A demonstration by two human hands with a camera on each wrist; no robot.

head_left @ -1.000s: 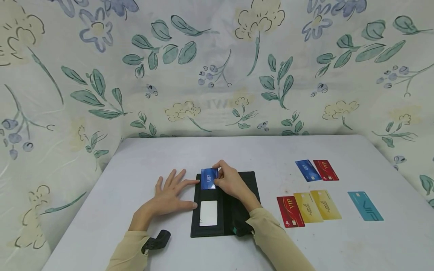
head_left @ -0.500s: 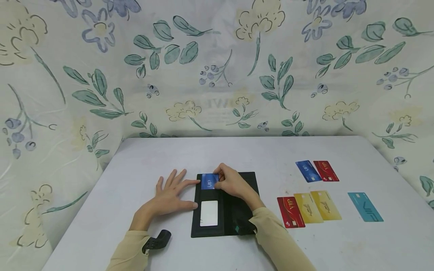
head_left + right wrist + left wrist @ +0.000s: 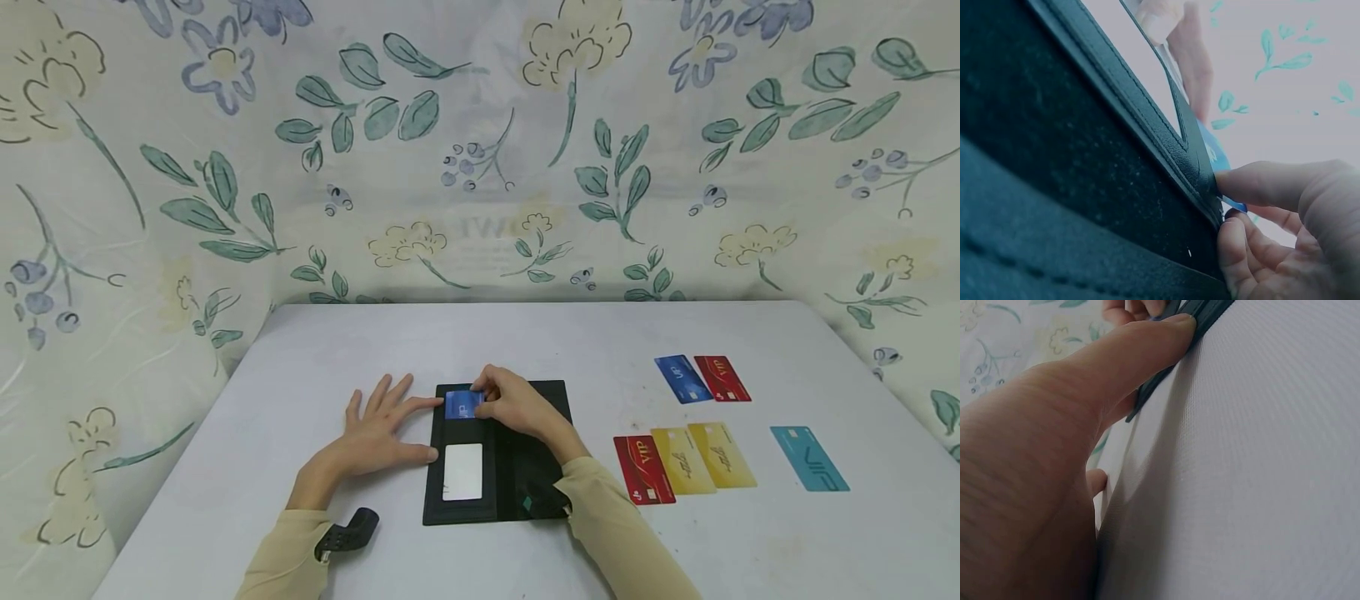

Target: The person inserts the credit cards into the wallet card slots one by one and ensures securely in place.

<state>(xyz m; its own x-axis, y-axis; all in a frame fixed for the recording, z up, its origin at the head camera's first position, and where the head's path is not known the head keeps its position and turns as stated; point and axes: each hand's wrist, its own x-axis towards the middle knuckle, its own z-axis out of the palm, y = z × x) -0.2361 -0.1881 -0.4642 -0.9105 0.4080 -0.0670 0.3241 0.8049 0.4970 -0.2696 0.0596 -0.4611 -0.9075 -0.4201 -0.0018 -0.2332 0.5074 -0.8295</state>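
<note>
An open black wallet [image 3: 459, 432] lies on the white table, a white panel showing in its lower left window. My right hand [image 3: 517, 408] pinches the right side of a blue VIP card [image 3: 461, 404], whose lower part is hidden in the wallet's upper left slot. In the right wrist view, thumb and fingers grip the blue card's corner at the wallet's edge. My left hand [image 3: 375, 435] has its fingers spread on the table. Its thumb and index fingertip touch the wallet's left edge; the left wrist view shows the thumb [image 3: 1147, 347] pressing there.
To the right lie a blue card [image 3: 682, 379] and a red card [image 3: 722, 378]. Nearer are another red card [image 3: 644, 470] and two gold cards [image 3: 682, 460], overlapping. A teal card [image 3: 810, 458] lies farther right. A floral curtain [image 3: 480, 150] hangs behind the table.
My right hand has pushed the blue card down toward me, so less of it shows above the slot. The left hand has kept its place.
</note>
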